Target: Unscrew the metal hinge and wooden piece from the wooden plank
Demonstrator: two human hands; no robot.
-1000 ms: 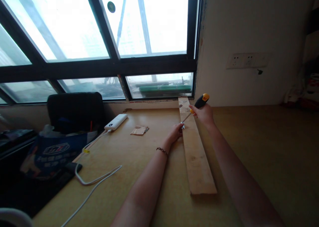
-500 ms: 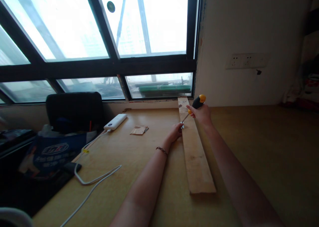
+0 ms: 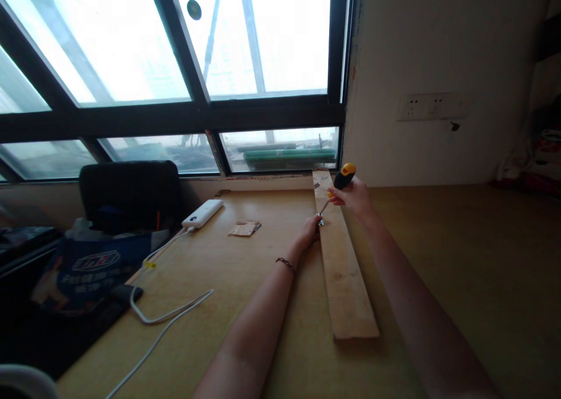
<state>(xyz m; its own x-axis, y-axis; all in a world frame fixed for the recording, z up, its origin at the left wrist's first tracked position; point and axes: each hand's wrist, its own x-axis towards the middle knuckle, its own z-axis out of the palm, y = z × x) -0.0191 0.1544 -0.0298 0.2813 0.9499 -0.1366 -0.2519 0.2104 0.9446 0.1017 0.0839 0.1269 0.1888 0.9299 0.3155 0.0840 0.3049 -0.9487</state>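
A long pale wooden plank (image 3: 346, 282) lies on the tan table (image 3: 460, 270), running away from me toward the window. My right hand (image 3: 356, 199) is closed round a screwdriver (image 3: 339, 184) with a black and yellow handle; its tip points down at a small metal piece (image 3: 321, 218) on the plank's left edge. My left hand (image 3: 309, 233), with a bracelet on the wrist, pinches that metal piece against the plank's side.
A white power bank (image 3: 203, 214) with a white cable (image 3: 166, 317) lies at the left. Small wood scraps (image 3: 244, 229) sit near the middle. A black chair back (image 3: 129, 194) and a dark bag (image 3: 87, 270) stand at the left edge. Wall sockets (image 3: 429, 107) are on the right wall.
The screwdriver handle has swung a little to the left and stands more upright. My left hand and the plank have stayed put.
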